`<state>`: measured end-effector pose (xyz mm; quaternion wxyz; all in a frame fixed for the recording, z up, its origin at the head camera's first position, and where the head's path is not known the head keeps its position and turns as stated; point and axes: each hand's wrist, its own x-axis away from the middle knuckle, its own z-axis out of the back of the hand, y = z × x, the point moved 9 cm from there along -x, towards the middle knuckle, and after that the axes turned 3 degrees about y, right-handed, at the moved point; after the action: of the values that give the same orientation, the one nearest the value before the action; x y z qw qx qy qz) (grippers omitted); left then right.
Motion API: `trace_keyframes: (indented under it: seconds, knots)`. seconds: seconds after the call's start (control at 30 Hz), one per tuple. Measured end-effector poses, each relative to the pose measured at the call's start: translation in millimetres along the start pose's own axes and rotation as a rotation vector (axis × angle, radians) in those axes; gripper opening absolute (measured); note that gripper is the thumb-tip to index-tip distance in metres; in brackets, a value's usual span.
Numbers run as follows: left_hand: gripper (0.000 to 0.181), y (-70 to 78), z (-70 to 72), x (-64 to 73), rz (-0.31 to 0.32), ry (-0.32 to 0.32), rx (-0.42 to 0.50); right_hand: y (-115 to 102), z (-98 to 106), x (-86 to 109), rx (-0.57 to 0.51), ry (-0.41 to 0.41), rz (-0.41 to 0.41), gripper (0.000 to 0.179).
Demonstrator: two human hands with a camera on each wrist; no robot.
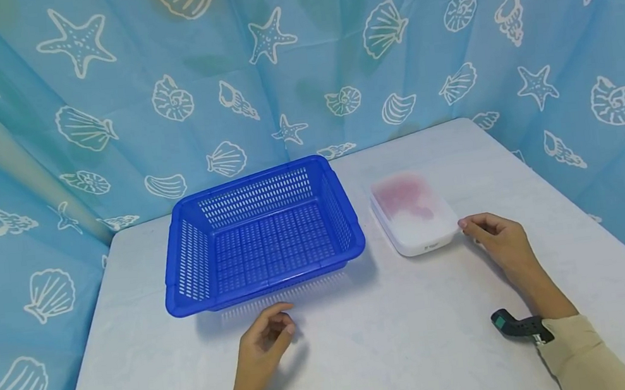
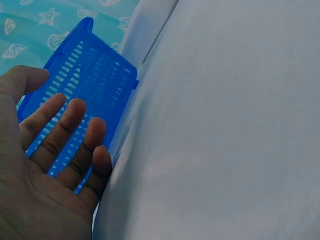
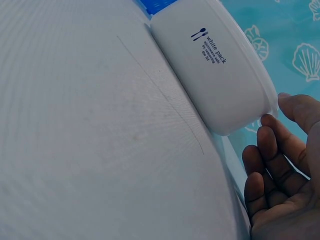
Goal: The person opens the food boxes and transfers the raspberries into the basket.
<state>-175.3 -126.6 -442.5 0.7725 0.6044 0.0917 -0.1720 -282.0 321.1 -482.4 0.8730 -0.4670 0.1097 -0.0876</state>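
A white food container [image 3: 215, 65] with rounded corners and printed lettering on its side sits on the table. Its translucent lid [image 1: 413, 206] shows a pink patch beneath. At the lid's near right corner, my right hand [image 1: 497, 242] pinches the edge, thumb on top and index finger below; the other fingers curl loosely underneath. To the left stands a blue plastic basket [image 1: 271, 237] with slotted walls and nothing inside. My left hand [image 1: 265, 340] hovers in front of the basket's near side, fingers loosely bent and holding nothing. In the left wrist view its fingers overlap the basket [image 2: 107, 80].
A white cloth covers the table [image 1: 373, 341]. Behind it and at both sides hangs a blue curtain [image 1: 299, 69] printed with shells and starfish. A dark strap with a small device [image 1: 517, 324] sits at my right wrist, by the beige sleeve [image 1: 580, 351].
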Motion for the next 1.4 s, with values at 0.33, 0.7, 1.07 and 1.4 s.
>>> trace_keyframes:
  seconds: [0.33, 0.7, 1.07, 1.4]
  knots:
    - [0.033, -9.0, -14.5, -2.9, -0.001, -0.001, 0.012, -0.1, 1.8, -1.4, -0.01, 0.004, 0.009, 0.048]
    - [0.03, 20.9, -30.0, -12.5, 0.024, -0.031, 0.016, 2.1, 1.7, -2.2, -0.002, 0.005, 0.004, 0.048]
    - [0.032, 0.0, -43.0, -14.8, 0.018, -0.033, 0.049, -0.9, 2.8, -1.9, -0.012, 0.003, 0.007, 0.048]
    - [0.031, 11.5, -58.0, -21.9, -0.009, -0.047, 0.038, 0.3, 0.6, -0.6, -0.012, -0.004, -0.006, 0.049]
